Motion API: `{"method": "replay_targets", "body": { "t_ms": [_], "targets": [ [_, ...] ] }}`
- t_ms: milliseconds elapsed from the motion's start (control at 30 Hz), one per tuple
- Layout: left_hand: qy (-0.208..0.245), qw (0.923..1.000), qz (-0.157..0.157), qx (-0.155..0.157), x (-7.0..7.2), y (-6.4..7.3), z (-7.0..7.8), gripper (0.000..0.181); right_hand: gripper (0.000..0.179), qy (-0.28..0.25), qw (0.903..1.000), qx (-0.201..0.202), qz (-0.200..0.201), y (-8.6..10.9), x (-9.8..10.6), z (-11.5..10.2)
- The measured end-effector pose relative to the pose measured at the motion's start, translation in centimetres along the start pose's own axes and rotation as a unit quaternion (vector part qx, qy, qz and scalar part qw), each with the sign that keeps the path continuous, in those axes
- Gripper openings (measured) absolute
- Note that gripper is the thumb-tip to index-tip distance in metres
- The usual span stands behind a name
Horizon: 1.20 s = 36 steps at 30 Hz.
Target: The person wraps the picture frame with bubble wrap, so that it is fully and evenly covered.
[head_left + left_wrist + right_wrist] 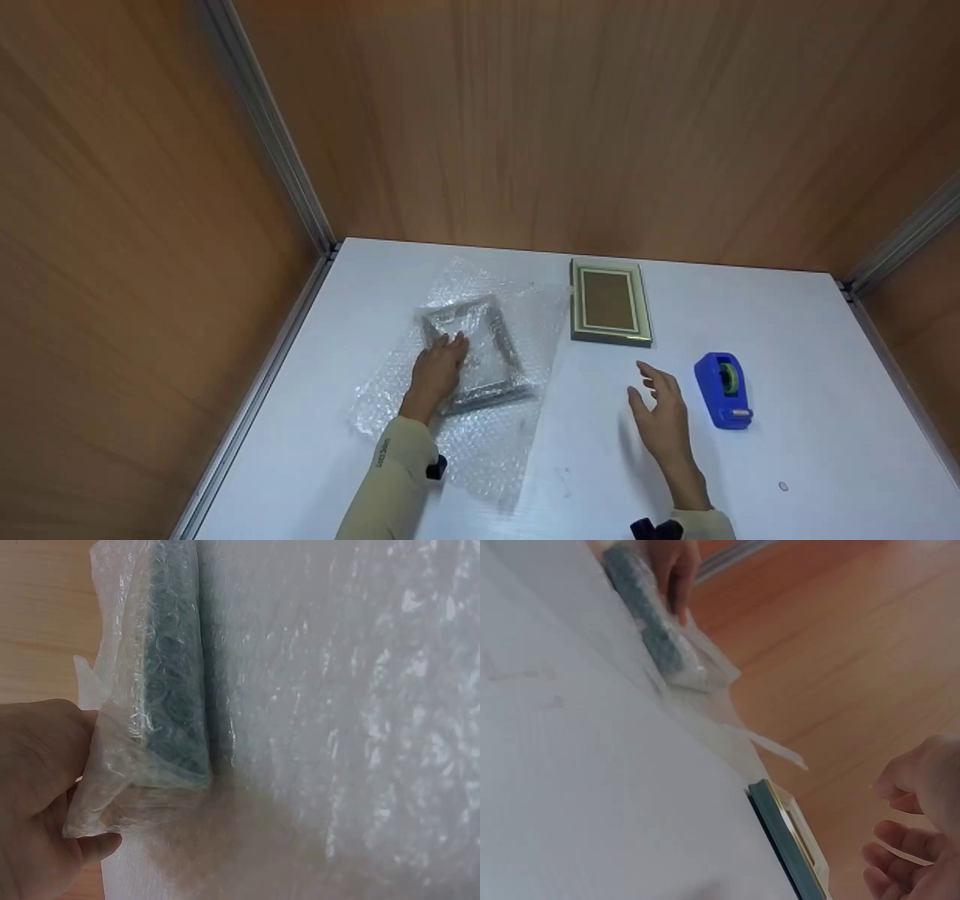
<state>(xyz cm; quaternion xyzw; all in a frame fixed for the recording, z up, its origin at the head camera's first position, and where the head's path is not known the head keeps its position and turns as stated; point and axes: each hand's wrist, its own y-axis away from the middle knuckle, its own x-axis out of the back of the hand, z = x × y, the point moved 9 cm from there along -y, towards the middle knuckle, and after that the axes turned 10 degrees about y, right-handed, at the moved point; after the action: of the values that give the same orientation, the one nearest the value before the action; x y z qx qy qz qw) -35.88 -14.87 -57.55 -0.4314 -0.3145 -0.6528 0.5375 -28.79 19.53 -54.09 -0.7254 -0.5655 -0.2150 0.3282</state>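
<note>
A picture frame (501, 334) lies on a spread sheet of bubble wrap (480, 457), with part of the clear sheet folded over it. My left hand (437, 373) rests on the folded-over wrap with its fingers loosely extended. In the left wrist view the frame's dark side (176, 682) shows through the bubbles beside that hand (37, 787). My right hand (664, 420) hovers over the table, fingers apart and holding nothing. To its right stands a blue tape dispenser (724, 394) with a greenish roll.
A second picture frame (609, 300), greenish-gold with a brown middle, lies unwrapped near the back edge, right of the bubble wrap. Wooden panels (562, 127) close off the back and sides of the white table (795, 345). A small clear piece (783, 486) lies at the front right.
</note>
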Motion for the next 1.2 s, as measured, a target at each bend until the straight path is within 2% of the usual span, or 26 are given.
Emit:
{"method": "replay_targets", "body": {
  "t_ms": [167,400,567,833,1067,1200],
  "targets": [
    [0.005,1.0000,-0.005,0.006,-0.1,-0.2,-0.2,0.040,0.043,0.003,0.9996,-0.029,0.007,-0.2,1.7,1.6],
    [0.002,0.9999,0.009,-0.012,0.2,-0.1,0.0,0.038,0.041,0.014,0.9982,-0.051,0.028,0.1,3.7,3.8],
    [0.002,0.9999,0.008,-0.015,0.2,0.0,0.1,0.037,0.040,0.024,0.9966,-0.065,0.045,0.5,5.1,5.4],
    [0.001,0.9996,0.015,-0.024,0.4,0.1,0.4,0.037,0.043,0.060,0.9893,-0.124,0.047,1.3,7.3,8.6],
    [0.024,0.9997,0.007,-0.004,0.4,0.0,0.2,0.037,0.043,0.078,0.9840,-0.152,0.052,1.8,8.6,10.5],
    [0.013,0.9999,0.000,-0.001,0.3,-0.1,0.3,0.037,0.046,0.102,0.9775,-0.180,0.040,2.1,8.8,11.7]
  ]
}}
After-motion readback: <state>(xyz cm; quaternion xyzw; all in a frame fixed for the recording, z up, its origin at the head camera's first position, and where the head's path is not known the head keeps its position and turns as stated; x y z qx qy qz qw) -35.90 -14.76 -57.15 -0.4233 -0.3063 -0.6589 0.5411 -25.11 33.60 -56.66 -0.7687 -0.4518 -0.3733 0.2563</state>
